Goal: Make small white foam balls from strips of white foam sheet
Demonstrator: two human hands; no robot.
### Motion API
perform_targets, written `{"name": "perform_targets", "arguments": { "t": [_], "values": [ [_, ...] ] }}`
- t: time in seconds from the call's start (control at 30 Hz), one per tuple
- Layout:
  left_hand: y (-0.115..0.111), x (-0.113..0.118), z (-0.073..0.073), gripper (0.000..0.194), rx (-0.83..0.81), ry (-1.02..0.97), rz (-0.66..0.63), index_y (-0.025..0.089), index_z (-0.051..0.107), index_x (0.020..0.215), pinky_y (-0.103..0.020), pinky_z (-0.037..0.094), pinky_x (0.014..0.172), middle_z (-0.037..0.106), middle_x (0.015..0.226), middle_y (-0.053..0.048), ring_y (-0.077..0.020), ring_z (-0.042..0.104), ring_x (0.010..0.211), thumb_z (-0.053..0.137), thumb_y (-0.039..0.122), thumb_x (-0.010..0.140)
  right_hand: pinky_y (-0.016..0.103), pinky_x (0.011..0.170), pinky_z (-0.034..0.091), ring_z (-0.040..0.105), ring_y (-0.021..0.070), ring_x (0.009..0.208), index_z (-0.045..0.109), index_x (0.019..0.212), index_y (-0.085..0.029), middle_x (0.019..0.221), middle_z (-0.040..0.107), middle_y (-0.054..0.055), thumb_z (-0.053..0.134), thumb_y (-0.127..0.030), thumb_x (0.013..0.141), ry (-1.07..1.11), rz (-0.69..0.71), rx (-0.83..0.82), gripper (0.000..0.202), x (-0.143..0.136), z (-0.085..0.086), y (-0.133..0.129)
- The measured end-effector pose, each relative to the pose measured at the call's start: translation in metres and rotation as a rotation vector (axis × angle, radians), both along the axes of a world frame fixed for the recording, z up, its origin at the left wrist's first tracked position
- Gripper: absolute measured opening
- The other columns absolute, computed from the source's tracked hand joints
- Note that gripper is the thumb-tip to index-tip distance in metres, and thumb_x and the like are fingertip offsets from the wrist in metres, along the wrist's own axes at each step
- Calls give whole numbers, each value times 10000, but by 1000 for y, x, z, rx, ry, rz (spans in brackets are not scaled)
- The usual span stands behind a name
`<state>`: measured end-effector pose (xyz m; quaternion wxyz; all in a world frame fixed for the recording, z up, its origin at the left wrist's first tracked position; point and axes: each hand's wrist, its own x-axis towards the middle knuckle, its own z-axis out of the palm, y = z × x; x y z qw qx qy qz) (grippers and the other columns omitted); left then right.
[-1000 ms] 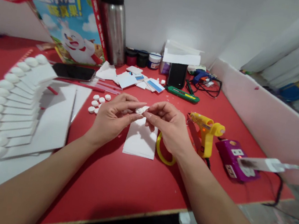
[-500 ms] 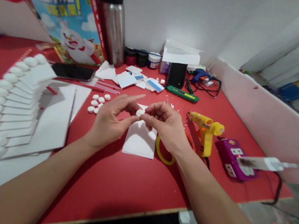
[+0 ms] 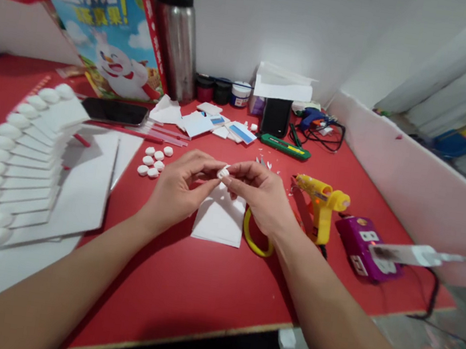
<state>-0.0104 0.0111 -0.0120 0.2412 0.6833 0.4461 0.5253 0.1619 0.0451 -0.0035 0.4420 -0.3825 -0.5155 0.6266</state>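
Left hand: the left hand [image 3: 182, 184] has its thumb and fingertips pinched on the near-left side of a small white piece [image 3: 223, 173].
Right hand: the right hand [image 3: 259, 192] grips the same piece between thumb and fingers from the right, so the two hands nearly meet.
White piece: up between the fingertips, over the far end of some white sheets [image 3: 218, 224]; its far side I can't make out from here.
White discs: a loose cluster [image 3: 158, 156] lies on the red desk [image 3: 182, 289], just left of the left hand.
Far left: white-tipped strips [image 3: 27, 177] fan out in a row.
Right side: a yellow ring [image 3: 247, 234] near the right wrist, then a yellow glue gun [image 3: 321, 207].
Far side: a green cutter [image 3: 285, 147].
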Motion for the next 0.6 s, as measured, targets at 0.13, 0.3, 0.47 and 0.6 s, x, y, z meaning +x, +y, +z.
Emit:
{"name": "perform_targets", "arguments": {
  "t": [0.13, 0.3, 0.47, 0.6],
  "values": [
    [1, 2, 0, 107, -107, -142, 24, 154, 747, 959, -283, 589, 789, 677, 947, -56, -153, 688, 845, 717, 214, 876, 250, 600, 501, 637, 109, 656, 700, 829, -169, 760, 697, -6, 883, -288, 667, -6, -33, 8, 272, 1, 0, 0],
    [1, 3, -1, 134, -210, -242, 15, 147, 748, 943, -312, 622, 813, 652, 958, -46, -158, 702, 842, 746, 247, 854, 246, 633, 505, 665, 121, 721, 725, 845, -164, 806, 728, 17, 852, -253, 698, -52, -30, -7, 214, 2, 1, -2],
    [1, 3, -3, 183, -278, -266, 7, 177, 792, 1008, -327, 628, 834, 649, 998, -54, -169, 695, 895, 750, 263, 852, 241, 650, 506, 651, 110, 728, 737, 854, -165, 819, 725, 12, 840, -249, 702, -69, -25, -21, 202, 2, 1, -2],
    [0, 2, -2, 165, -283, -271, -1, 193, 804, 984, -322, 619, 824, 654, 986, -47, -161, 690, 875, 754, 277, 852, 239, 636, 500, 639, 103, 703, 732, 843, -165, 804, 713, 4, 837, -236, 692, -65, -26, -27, 197, 2, 2, -1]
  ]
}}
